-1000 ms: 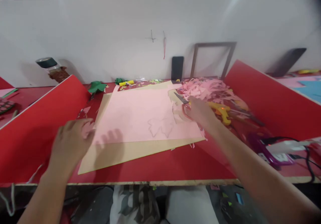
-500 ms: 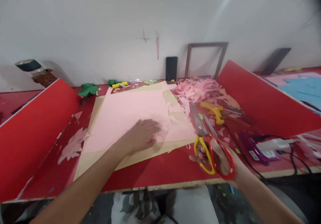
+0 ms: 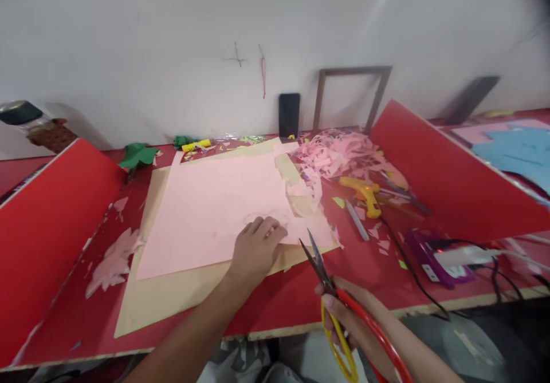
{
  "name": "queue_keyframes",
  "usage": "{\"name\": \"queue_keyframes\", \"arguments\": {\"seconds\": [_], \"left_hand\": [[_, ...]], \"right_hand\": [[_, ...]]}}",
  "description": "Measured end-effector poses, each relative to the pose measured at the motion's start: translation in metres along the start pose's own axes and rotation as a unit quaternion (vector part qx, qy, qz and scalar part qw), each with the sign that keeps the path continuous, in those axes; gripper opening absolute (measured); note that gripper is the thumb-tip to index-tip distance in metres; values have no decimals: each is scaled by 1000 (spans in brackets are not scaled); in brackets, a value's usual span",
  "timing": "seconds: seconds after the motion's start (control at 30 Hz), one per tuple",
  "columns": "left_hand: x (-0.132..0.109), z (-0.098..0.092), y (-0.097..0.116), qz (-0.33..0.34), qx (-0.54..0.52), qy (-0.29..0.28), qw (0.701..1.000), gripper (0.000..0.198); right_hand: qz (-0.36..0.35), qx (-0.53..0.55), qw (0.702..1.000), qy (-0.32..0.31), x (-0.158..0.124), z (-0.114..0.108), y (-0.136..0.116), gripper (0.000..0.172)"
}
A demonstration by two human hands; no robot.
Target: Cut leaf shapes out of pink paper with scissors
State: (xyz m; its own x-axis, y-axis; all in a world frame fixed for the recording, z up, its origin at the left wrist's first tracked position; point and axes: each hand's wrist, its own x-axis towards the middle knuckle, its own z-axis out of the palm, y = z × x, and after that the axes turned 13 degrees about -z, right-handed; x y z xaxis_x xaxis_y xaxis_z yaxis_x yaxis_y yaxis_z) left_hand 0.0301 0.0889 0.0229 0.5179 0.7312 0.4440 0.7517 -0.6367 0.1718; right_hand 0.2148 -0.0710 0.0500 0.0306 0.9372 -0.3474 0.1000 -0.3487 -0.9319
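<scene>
Head view shows right grip [image 3: 352, 323] holding scissors [image 3: 329, 286], pink paper [image 3: 210, 205] beneath left grip [image 3: 256, 244], whose closure is unclear.

Passage lies open over the pink sheet [image 3: 206, 211]; rightward, the glue gun [image 3: 363, 191] (cord [image 3: 403, 255] trailing) and red panel [image 3: 438, 182] obstruct.

Smooth, matt paper is shown by the pink sheet [image 3: 215, 200]. To its right, plastic is seen in the yellow glue gun [image 3: 363, 193]; at its front right, the scissors [image 3: 324, 279] are seen with metal blades and glossy plastic handles.
</scene>
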Motion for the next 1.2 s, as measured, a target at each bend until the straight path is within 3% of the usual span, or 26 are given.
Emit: {"name": "queue_keyframes", "arguments": {"seconds": [0.17,0.27,0.43,0.57,0.7,1.0,1.1,1.2], "left_hand": [[14,3,12,-56,-55,51,996,18],[21,3,16,-86,-78,52,992,19],[16,10,20,-54,-95,73,991,18],[11,13,21,-22,-120,83,989,15],[12,13,21,-16,-135,93,986,13],[12,16,22,-23,-136,89,986,17],[12,16,22,-27,-138,87,986,19],[12,15,22,-19,-142,92,985,19]], "right_hand": [[32,-32,999,-17,0,2,-17,46],[27,-18,999,-10,-2,6,-18,47],[-38,-51,998,24,15,7,-30,40],[-63,-60,996,5,32,6,-34,34],[-81,-139,987,19,39,11,-29,32],[-58,-209,973,84,47,22,-17,20],[-48,-137,983,114,45,26,-9,26],[-32,24,996,80,39,25,-8,37]]}}
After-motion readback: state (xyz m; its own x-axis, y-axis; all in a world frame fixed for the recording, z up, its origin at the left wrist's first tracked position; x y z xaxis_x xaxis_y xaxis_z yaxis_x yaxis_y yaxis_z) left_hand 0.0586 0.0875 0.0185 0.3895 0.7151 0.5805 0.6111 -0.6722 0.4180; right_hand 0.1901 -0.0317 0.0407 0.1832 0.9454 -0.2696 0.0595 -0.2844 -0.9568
